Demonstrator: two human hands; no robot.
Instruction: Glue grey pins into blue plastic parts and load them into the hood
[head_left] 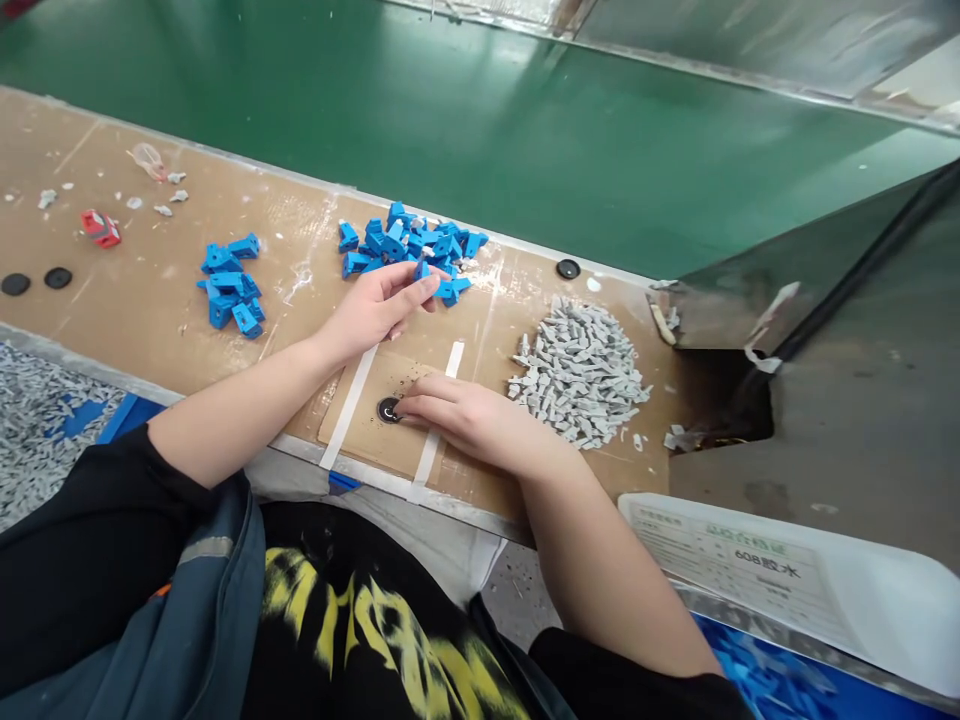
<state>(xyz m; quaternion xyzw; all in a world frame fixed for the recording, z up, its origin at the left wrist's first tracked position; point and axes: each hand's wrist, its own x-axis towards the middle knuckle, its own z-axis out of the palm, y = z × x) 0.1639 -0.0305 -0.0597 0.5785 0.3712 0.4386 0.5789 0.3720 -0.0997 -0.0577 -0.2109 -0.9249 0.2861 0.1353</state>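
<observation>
My left hand [390, 305] is closed in a pinch on a small blue plastic part [421, 269], at the near edge of a pile of similar blue parts [397, 238]. My right hand [469, 415] has its fingers together and pointing down at the rim of a small round black cap [388, 410]. Whatever those fingertips may hold is hidden. The cap lies on a piece of cardboard [371, 440] held by two white tape strips, with dark specks around it. To the right of my right hand lies a heap of small grey parts [581, 370].
A smaller group of blue parts [231, 285] lies left. Farther left are a red object [100, 228] and black discs [58, 278]. Another black cap [568, 269] sits near the green surface [450, 130]. A white container [787, 580] and a metal housing [847, 360] stand right.
</observation>
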